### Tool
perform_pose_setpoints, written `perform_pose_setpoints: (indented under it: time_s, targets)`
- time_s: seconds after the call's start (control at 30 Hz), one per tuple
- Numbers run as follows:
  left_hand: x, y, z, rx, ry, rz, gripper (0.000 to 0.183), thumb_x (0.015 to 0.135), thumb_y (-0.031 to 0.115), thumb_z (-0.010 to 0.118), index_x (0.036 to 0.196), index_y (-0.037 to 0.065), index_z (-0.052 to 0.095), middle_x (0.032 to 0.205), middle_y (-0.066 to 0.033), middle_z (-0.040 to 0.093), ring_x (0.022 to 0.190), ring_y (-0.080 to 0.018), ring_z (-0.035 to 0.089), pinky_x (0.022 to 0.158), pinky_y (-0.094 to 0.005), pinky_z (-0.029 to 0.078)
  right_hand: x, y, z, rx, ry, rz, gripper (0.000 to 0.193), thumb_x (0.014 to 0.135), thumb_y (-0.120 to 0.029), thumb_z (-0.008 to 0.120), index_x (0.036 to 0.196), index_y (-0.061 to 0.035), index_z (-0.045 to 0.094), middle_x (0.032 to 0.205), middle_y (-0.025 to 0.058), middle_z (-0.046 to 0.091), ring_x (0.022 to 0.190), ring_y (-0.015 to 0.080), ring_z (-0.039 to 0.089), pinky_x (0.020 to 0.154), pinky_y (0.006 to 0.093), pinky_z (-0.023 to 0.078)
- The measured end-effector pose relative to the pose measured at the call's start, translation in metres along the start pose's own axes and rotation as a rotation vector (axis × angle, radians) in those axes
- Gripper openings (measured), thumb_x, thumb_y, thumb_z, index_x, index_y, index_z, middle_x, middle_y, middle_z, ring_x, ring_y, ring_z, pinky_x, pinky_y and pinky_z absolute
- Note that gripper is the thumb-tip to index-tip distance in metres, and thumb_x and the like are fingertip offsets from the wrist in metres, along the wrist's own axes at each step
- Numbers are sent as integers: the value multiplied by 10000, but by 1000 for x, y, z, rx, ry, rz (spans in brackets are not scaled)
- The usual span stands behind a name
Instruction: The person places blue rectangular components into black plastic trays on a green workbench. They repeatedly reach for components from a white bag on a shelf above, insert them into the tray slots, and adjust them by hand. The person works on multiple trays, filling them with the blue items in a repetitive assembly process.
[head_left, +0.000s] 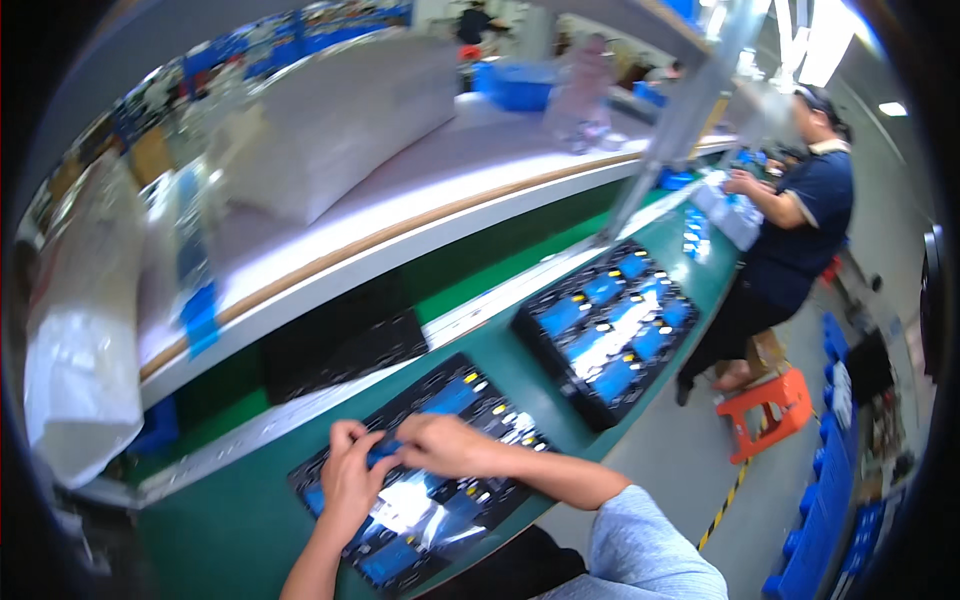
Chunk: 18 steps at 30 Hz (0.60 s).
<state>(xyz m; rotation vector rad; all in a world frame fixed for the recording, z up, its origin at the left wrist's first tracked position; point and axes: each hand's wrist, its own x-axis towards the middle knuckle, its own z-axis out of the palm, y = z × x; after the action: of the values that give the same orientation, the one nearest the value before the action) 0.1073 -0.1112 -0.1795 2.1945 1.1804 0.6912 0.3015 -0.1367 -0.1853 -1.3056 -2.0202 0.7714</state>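
Over a black tray of blue parts on the green bench, my two hands meet near its middle left. My left hand is closed, its fingertips against a small dark-blue piece. From the other side my right hand pinches the same piece with bent fingers. The fingers cover much of the piece, and blur hides its exact kind. Flat blue parts lie in the tray around my hands, some under glossy, reflective film.
A second black tray, apparently stacked, holds more blue parts to the right. Behind the bench runs a shelf with a wood-coloured edge, carrying white wrapped packages. A co-worker stands farther right, near an orange stool.
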Motion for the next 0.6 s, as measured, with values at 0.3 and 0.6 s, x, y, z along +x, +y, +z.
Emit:
perform_pose_setpoints:
  time_s: [0.3,0.6]
  targets:
    - [-3,-11,-23,19,-166,-24,466,752,252,769,1146,38,643,1135,-82,504,930,-277,602,782,-389,499,-1,3,-12,395,85,260,246,931,-195,581,1017,35,595,824,102,639,748,165,607,662,315,491]
    - [-34,-26,-15,176,-16,268,320,831,246,706,1078,46,665,1125,-126,532,885,-267,632,715,-365,535,-5,7,-50,662,113,498,151,920,-155,652,879,-10,642,696,13,628,619,62,586,577,202,465]
